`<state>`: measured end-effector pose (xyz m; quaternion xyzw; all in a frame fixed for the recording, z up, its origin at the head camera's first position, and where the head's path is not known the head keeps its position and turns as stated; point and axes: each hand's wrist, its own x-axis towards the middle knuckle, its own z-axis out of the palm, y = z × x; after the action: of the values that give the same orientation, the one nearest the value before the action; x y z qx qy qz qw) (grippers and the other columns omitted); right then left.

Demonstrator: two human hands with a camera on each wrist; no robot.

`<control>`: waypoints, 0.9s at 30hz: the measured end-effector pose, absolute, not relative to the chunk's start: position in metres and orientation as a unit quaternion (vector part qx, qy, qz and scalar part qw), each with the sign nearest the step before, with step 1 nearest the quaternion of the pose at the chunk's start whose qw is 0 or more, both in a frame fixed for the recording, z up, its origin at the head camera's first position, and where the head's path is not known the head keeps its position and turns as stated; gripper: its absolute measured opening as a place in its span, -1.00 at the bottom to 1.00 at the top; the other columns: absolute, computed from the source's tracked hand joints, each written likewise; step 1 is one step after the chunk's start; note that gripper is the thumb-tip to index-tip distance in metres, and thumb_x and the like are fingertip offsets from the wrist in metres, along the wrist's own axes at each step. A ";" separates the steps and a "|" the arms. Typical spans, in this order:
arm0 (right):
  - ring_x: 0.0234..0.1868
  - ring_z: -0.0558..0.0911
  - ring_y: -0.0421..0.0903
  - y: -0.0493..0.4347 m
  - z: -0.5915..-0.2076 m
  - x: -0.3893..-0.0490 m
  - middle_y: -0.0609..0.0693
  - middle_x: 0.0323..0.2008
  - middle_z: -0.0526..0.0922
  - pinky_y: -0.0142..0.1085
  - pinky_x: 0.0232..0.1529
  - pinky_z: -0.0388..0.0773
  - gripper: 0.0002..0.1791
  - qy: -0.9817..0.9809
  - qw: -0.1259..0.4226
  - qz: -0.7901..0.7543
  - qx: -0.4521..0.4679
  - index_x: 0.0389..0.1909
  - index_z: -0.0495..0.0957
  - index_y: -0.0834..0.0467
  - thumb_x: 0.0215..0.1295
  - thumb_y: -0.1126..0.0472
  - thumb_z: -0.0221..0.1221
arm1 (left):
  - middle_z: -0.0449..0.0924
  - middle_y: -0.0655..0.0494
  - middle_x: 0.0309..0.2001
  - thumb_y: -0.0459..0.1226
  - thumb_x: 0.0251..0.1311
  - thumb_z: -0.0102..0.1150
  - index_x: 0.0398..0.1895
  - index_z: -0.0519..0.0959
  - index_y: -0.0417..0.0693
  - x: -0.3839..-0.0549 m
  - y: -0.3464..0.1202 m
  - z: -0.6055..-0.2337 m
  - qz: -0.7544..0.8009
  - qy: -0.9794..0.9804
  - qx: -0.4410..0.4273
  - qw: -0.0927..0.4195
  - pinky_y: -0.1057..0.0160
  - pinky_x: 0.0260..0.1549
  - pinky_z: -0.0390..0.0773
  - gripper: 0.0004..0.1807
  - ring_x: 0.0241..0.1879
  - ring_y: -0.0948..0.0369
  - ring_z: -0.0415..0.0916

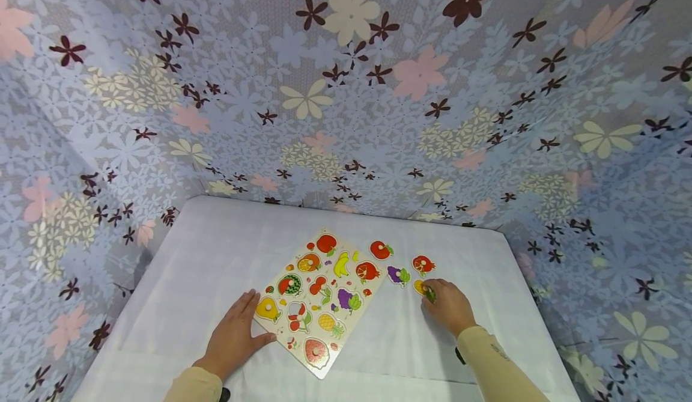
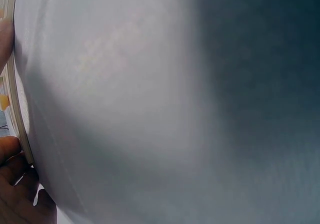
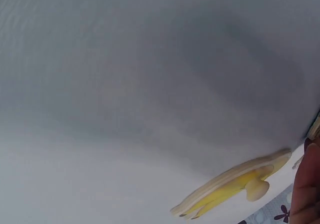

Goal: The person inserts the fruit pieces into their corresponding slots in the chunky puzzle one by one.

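Note:
A wooden fruit puzzle board (image 1: 331, 288) lies at an angle on the table. My left hand (image 1: 232, 333) rests against its left edge, thumb and fingers spread apart; the left wrist view shows those fingers (image 2: 22, 184) touching the board's edge. To the right of the board, my right hand (image 1: 447, 306) pinches a yellow-and-green piece (image 1: 430, 294) that looks like a pineapple. Near that hand, loose pieces lie on the cloth: an apple piece (image 1: 381, 250), a grape piece (image 1: 398, 276) and a pomegranate piece (image 1: 423, 264). A knobbed banana piece (image 3: 225, 189) appears in the right wrist view.
A white cloth covers the table (image 1: 216, 252). Flowered fabric (image 1: 346, 119) hangs behind it and along both sides. Knobbed pieces sit in the board, among them a watermelon piece (image 1: 289, 285), a pear-like yellow piece (image 1: 267, 309) and a red piece (image 1: 316, 352).

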<state>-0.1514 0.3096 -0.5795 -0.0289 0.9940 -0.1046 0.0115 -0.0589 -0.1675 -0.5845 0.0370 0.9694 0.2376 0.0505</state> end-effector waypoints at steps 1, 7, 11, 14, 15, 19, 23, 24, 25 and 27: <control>-0.04 0.63 0.13 0.310 -0.580 -0.151 0.13 -0.01 0.67 0.10 0.10 0.54 -0.58 0.994 0.011 -0.106 -0.026 0.02 0.67 0.13 0.12 0.14 0.45 | 0.14 -0.18 0.49 0.14 -0.09 0.53 0.48 0.23 -0.28 -0.059 -0.167 -0.584 0.238 0.969 0.037 0.050 -0.14 0.34 0.25 0.15 0.46 -0.12 0.08; -0.01 0.63 0.18 0.308 -0.581 -0.150 0.16 0.01 0.67 0.13 0.10 0.54 -0.54 0.994 0.000 -0.104 -0.021 0.03 0.66 0.14 0.10 0.10 0.45 | 0.15 -0.18 0.49 0.14 -0.08 0.53 0.48 0.23 -0.28 -0.059 -0.168 -0.585 0.238 0.969 0.042 0.044 -0.14 0.33 0.25 0.15 0.45 -0.12 0.09; -0.04 0.64 0.17 0.306 -0.581 -0.149 0.16 -0.02 0.68 0.13 0.06 0.56 -0.55 0.995 -0.010 -0.095 -0.024 0.02 0.67 0.13 0.09 0.09 0.46 | 0.15 -0.18 0.49 0.14 -0.08 0.52 0.47 0.23 -0.29 -0.059 -0.169 -0.586 0.237 0.969 0.048 0.038 -0.14 0.33 0.26 0.14 0.45 -0.12 0.10; -0.07 0.65 0.15 0.306 -0.581 -0.149 0.13 -0.05 0.68 0.13 0.04 0.58 -0.56 0.995 -0.013 -0.092 -0.028 0.00 0.67 0.14 0.09 0.10 0.46 | 0.15 -0.19 0.49 0.15 -0.09 0.53 0.47 0.24 -0.29 -0.059 -0.169 -0.587 0.237 0.970 0.050 0.034 -0.14 0.33 0.26 0.14 0.45 -0.12 0.10; -0.06 0.65 0.14 0.305 -0.582 -0.149 0.13 -0.04 0.68 0.12 0.04 0.58 -0.56 0.995 -0.015 -0.092 -0.029 0.00 0.67 0.14 0.09 0.10 0.46 | 0.15 -0.18 0.49 0.15 -0.09 0.53 0.47 0.24 -0.29 -0.059 -0.169 -0.587 0.237 0.970 0.050 0.035 -0.13 0.33 0.26 0.14 0.45 -0.12 0.10; -0.03 0.64 0.15 0.305 -0.582 -0.150 0.12 -0.02 0.66 0.12 0.05 0.57 -0.57 0.995 -0.015 -0.097 -0.026 0.00 0.67 0.13 0.08 0.12 0.45 | 0.15 -0.17 0.49 0.16 -0.10 0.53 0.47 0.25 -0.27 -0.060 -0.168 -0.587 0.235 0.970 0.047 0.037 -0.12 0.34 0.26 0.15 0.45 -0.11 0.10; -0.02 0.63 0.15 0.305 -0.582 -0.151 0.12 -0.01 0.65 0.12 0.09 0.55 -0.56 0.994 -0.007 -0.110 -0.028 0.01 0.67 0.15 0.08 0.15 0.44 | 0.15 -0.16 0.50 0.17 -0.10 0.52 0.48 0.24 -0.26 -0.060 -0.168 -0.587 0.233 0.970 0.043 0.045 -0.11 0.35 0.24 0.16 0.46 -0.10 0.09; -0.03 0.63 0.15 0.305 -0.582 -0.152 0.12 -0.02 0.65 0.12 0.09 0.54 -0.56 0.993 -0.005 -0.114 -0.031 0.01 0.67 0.16 0.07 0.16 0.45 | 0.14 -0.16 0.50 0.17 -0.10 0.52 0.48 0.24 -0.26 -0.060 -0.168 -0.587 0.232 0.971 0.042 0.046 -0.11 0.35 0.24 0.16 0.46 -0.10 0.09; -0.04 0.63 0.14 0.305 -0.582 -0.152 0.11 -0.04 0.65 0.11 0.10 0.54 -0.56 0.992 -0.005 -0.118 -0.034 0.01 0.66 0.17 0.07 0.16 0.45 | 0.14 -0.16 0.50 0.17 -0.10 0.52 0.48 0.23 -0.26 -0.060 -0.168 -0.587 0.231 0.971 0.042 0.047 -0.11 0.35 0.24 0.16 0.46 -0.10 0.08; -0.07 0.64 0.11 0.306 -0.581 -0.154 0.09 -0.06 0.65 0.09 0.09 0.55 -0.56 0.992 -0.005 -0.124 -0.037 0.00 0.67 0.17 0.07 0.17 0.45 | 0.14 -0.16 0.50 0.17 -0.10 0.52 0.48 0.24 -0.27 -0.060 -0.168 -0.587 0.231 0.971 0.041 0.047 -0.12 0.35 0.24 0.16 0.46 -0.10 0.08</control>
<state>-0.1535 0.3056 -0.5812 -0.0374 0.9916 -0.1236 -0.0046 -0.0602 -0.1677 -0.5870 0.0411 0.9709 0.2309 0.0474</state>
